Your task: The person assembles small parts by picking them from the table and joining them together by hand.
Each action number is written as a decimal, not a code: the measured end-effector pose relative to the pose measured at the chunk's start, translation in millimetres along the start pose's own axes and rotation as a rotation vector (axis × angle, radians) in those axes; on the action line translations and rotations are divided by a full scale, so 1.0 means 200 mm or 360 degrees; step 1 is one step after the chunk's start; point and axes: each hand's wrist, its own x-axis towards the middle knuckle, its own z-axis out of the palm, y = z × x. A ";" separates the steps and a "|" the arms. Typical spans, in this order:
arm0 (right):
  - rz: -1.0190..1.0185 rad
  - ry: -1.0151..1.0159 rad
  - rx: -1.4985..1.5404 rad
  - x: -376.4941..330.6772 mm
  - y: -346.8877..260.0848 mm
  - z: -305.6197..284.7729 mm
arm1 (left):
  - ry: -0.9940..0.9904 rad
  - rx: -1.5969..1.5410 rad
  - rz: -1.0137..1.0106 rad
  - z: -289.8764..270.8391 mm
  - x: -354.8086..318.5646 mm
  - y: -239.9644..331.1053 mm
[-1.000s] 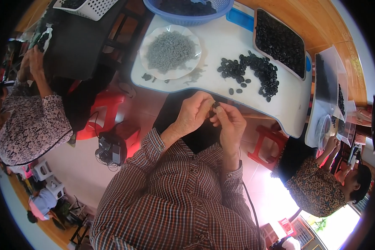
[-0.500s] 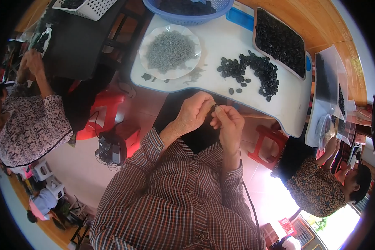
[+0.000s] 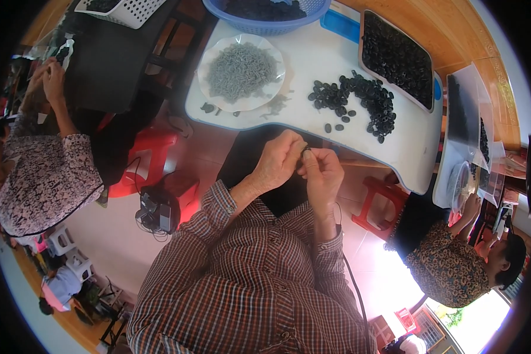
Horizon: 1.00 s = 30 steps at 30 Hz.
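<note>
Both hands meet just below the near edge of the white table [image 3: 312, 121]. The left hand [image 3: 279, 162] and right hand [image 3: 323, 174] pinch one small dark piece [image 3: 306, 152] between their fingertips, fingers curled in tight. Over the last second the pair has barely shifted — the same close pinch in the same spot, only the fingers working — so, as a judgement, the handling of this single piece is still under way, not finished.

At about 1 o'clock from the hands lies a loose heap of dark pieces [image 3: 360, 103] on the tabletop, with a few strays nearer its edge. Further out at 1 to 2 o'clock stands a tray of dark pieces [image 3: 398, 59]. At 11 o'clock sits a white plate [image 3: 206, 65] piled with grey bits, and at 12 o'clock a blue basket [image 3: 265, 23].

The table's curved near edge runs right above the knuckles — little room upward, open room below over the lap. A red stool [image 3: 376, 203] stands at 4 o'clock. One co-worker [image 3: 41, 171] sits at 9 o'clock, another co-worker [image 3: 454, 265] at 4 o'clock, both well apart.
</note>
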 end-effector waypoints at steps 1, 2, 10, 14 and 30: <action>-0.0047 0.0017 -0.0036 0.00 0.00 0.00 | 0.0006 -0.0005 -0.0014 0.01 0.00 0.00; -0.0047 0.0018 -0.0036 0.00 0.00 0.00 | 0.0005 -0.0006 -0.0014 0.01 0.00 -0.01; 0.0065 -0.0108 0.0159 0.03 0.01 -0.04 | 0.0027 -0.0084 -0.0066 0.00 0.01 0.00; 0.0119 -0.0144 0.0259 0.04 0.01 -0.05 | 0.0054 -0.0142 -0.0051 0.01 0.01 0.00; 0.0214 -0.0117 0.0383 0.04 0.07 -0.12 | -0.0024 -0.0317 -0.0216 0.03 0.02 -0.01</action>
